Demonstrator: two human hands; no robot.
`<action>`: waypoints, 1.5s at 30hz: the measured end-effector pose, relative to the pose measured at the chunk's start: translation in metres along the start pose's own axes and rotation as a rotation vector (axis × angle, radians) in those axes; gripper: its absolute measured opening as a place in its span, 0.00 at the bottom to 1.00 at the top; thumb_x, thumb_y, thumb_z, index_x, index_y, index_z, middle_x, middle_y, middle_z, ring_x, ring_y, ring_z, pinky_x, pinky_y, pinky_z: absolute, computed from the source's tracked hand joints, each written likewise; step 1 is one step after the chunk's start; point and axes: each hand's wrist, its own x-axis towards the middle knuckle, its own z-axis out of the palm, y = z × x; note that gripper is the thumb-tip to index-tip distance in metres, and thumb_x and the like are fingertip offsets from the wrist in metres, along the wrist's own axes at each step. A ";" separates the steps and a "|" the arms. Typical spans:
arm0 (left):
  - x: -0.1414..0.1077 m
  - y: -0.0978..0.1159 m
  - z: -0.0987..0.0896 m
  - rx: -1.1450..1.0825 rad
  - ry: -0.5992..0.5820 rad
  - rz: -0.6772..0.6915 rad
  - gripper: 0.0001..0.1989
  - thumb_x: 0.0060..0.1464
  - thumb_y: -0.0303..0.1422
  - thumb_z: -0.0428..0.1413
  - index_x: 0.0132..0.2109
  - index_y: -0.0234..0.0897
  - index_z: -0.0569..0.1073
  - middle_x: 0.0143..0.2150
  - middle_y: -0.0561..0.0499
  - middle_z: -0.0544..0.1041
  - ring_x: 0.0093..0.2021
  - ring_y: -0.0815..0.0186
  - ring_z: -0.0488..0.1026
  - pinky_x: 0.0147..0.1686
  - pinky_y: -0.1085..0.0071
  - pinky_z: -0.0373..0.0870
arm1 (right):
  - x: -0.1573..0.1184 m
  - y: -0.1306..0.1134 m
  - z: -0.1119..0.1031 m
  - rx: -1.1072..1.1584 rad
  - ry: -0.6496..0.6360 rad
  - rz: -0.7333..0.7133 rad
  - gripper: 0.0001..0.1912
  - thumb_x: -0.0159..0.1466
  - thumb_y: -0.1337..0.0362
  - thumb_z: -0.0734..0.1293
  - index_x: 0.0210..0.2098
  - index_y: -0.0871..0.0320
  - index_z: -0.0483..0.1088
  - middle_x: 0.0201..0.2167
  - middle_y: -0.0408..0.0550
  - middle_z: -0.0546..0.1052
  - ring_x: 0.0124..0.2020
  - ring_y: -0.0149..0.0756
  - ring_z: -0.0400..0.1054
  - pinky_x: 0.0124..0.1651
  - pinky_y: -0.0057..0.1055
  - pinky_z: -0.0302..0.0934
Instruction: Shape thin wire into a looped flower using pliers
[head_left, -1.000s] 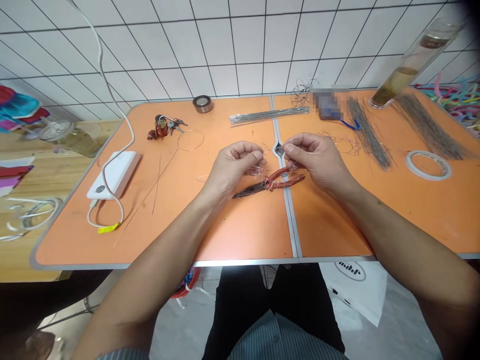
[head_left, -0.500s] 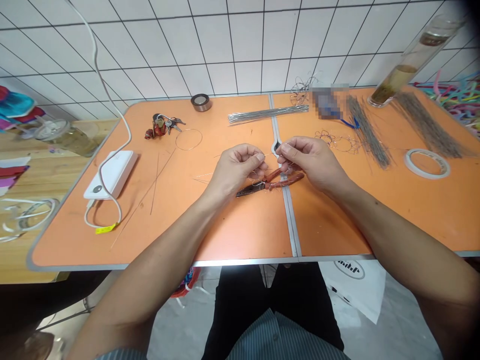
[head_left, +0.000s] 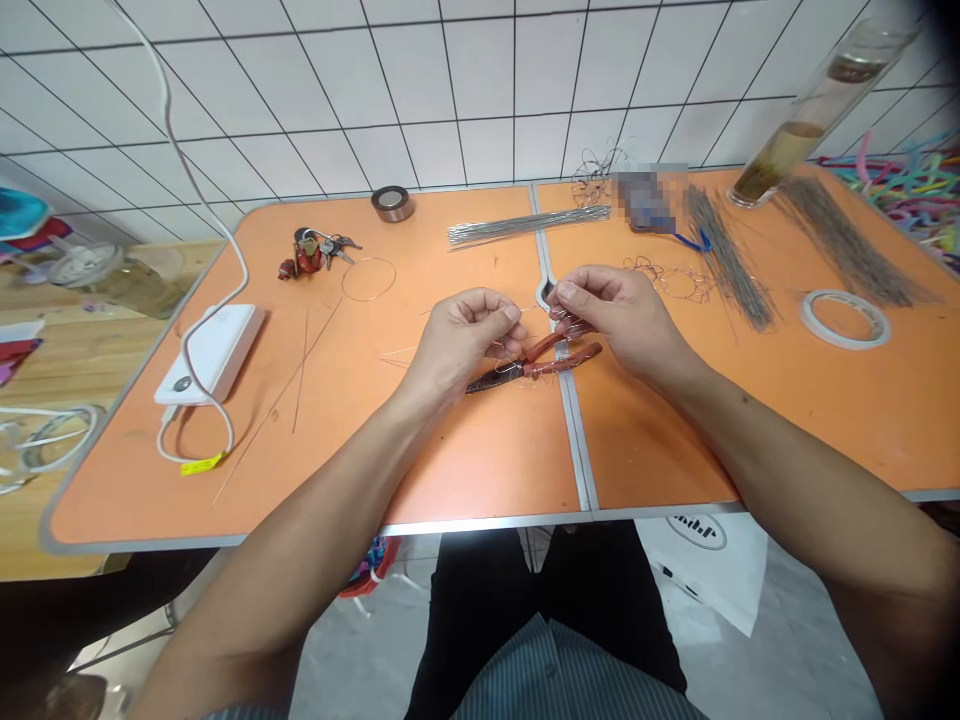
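Front edge (head_left: 480,523): well apart from your left hand (head_left: 476,328) and right hand (head_left: 613,306), both pinching wire (head_left: 534,309); pliers (head_left: 516,371) lie beneath.

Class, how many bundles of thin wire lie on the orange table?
3: a silvery bundle across the back of the seam, a grey bundle right of it, and another bundle farthest right. None seems hidden.

red-handled pliers (head_left: 531,369), orange table (head_left: 480,460), black-lined white tiles (head_left: 545,62)
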 end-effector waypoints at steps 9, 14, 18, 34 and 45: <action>-0.002 0.001 0.002 0.013 0.008 -0.016 0.14 0.53 0.40 0.71 0.34 0.36 0.78 0.32 0.48 0.83 0.28 0.69 0.78 0.32 0.73 0.74 | -0.001 -0.004 0.004 -0.044 0.001 0.061 0.17 0.63 0.50 0.81 0.33 0.55 0.78 0.33 0.48 0.81 0.30 0.34 0.74 0.29 0.30 0.71; -0.003 0.000 0.003 -0.010 -0.041 -0.036 0.12 0.54 0.38 0.71 0.34 0.35 0.79 0.31 0.49 0.83 0.29 0.69 0.79 0.34 0.72 0.77 | -0.003 -0.005 0.007 -0.074 -0.025 0.120 0.13 0.62 0.55 0.82 0.35 0.56 0.80 0.30 0.47 0.80 0.28 0.35 0.74 0.25 0.30 0.72; 0.000 -0.001 0.001 -0.106 -0.093 -0.078 0.13 0.55 0.39 0.72 0.39 0.35 0.81 0.34 0.48 0.85 0.30 0.69 0.80 0.35 0.74 0.78 | -0.003 -0.007 0.005 -0.081 -0.033 0.162 0.14 0.62 0.55 0.82 0.33 0.56 0.78 0.25 0.45 0.77 0.27 0.34 0.73 0.26 0.30 0.74; 0.008 -0.003 -0.008 -0.346 -0.311 -0.175 0.13 0.59 0.41 0.71 0.38 0.34 0.83 0.40 0.45 0.86 0.37 0.66 0.85 0.43 0.71 0.84 | 0.000 0.000 -0.001 0.068 -0.123 0.189 0.28 0.53 0.41 0.85 0.33 0.56 0.77 0.26 0.43 0.77 0.24 0.29 0.68 0.25 0.25 0.66; 0.009 -0.004 -0.008 -0.381 -0.282 -0.199 0.11 0.59 0.37 0.71 0.36 0.33 0.82 0.36 0.46 0.85 0.35 0.68 0.83 0.41 0.73 0.83 | 0.000 -0.002 0.000 0.058 -0.134 0.177 0.28 0.53 0.42 0.85 0.33 0.56 0.76 0.28 0.43 0.76 0.25 0.28 0.69 0.25 0.26 0.66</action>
